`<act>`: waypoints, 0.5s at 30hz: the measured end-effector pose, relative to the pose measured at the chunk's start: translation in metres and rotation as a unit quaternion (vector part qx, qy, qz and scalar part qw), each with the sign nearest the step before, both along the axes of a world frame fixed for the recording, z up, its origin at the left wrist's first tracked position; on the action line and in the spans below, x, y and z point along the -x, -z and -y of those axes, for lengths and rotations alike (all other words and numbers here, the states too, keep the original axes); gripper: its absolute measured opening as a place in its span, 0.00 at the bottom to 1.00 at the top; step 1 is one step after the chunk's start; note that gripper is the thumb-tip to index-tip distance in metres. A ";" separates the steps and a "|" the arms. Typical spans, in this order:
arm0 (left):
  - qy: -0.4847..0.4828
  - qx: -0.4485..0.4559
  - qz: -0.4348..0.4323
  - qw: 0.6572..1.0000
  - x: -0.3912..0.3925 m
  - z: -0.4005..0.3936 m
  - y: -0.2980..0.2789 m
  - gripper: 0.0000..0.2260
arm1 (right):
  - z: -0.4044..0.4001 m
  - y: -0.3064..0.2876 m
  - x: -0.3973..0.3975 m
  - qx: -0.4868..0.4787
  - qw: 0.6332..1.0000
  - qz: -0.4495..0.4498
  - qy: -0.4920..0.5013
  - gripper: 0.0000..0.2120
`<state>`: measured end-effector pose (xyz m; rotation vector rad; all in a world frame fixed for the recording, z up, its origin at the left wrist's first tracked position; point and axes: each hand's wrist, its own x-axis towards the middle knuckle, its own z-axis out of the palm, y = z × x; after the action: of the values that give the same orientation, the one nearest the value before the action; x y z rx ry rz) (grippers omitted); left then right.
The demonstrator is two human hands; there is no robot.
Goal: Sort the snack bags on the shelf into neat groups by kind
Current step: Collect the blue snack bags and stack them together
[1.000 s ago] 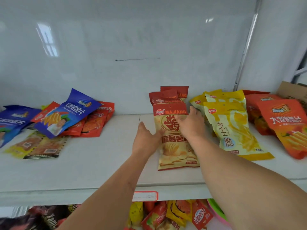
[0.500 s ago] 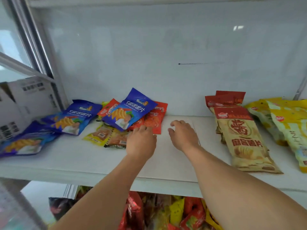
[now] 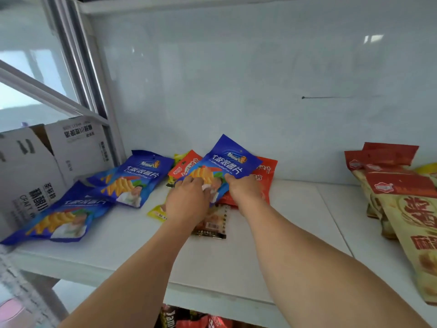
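A blue chip bag (image 3: 230,160) lies tilted on top of a mixed pile at the shelf's back middle. My left hand (image 3: 186,201) grips its lower left edge and my right hand (image 3: 246,191) grips its lower right edge. Under it lie red bags (image 3: 266,176) and small yellow and brown packets (image 3: 211,224). Two more blue chip bags (image 3: 136,177) (image 3: 59,216) lie overlapping to the left. A stack of tan bags with red tops (image 3: 406,204) sits at the right.
The white shelf (image 3: 283,245) has a white back wall. White cardboard boxes (image 3: 42,166) stand beyond the metal upright (image 3: 104,110) at the left. More snack bags (image 3: 189,320) show on the shelf below.
My view has swung left from the tan bags. Both hands left the tan bag, crossed the shelf and took hold of the blue chip bag on the pile.
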<state>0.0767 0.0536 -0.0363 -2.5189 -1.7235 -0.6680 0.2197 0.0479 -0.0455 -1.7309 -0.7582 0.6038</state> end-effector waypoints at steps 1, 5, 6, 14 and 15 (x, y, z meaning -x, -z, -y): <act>-0.005 -0.004 0.005 1.000 0.002 -0.007 -0.002 0.16 | -0.009 0.001 0.001 -0.006 1.000 -0.009 0.007 0.19; -0.009 0.000 0.043 0.999 0.008 -0.034 -0.009 0.17 | -0.036 -0.001 0.006 -0.007 0.999 -0.028 0.038 0.23; -0.007 0.006 0.049 0.999 0.009 -0.039 -0.010 0.17 | -0.041 0.000 0.006 0.002 0.999 -0.024 0.045 0.22; 0.026 0.037 0.085 0.995 0.042 -0.090 -0.012 0.19 | -0.069 0.000 0.038 0.014 0.991 -0.032 0.129 0.38; 0.032 0.044 0.091 0.994 0.048 -0.097 -0.012 0.19 | -0.075 0.001 0.042 -0.013 0.992 -0.027 0.119 0.30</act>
<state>0.0291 0.1509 -0.0246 -2.6569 -1.7704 -0.8700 0.1782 0.1229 -0.0464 -1.7431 -0.5106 0.4728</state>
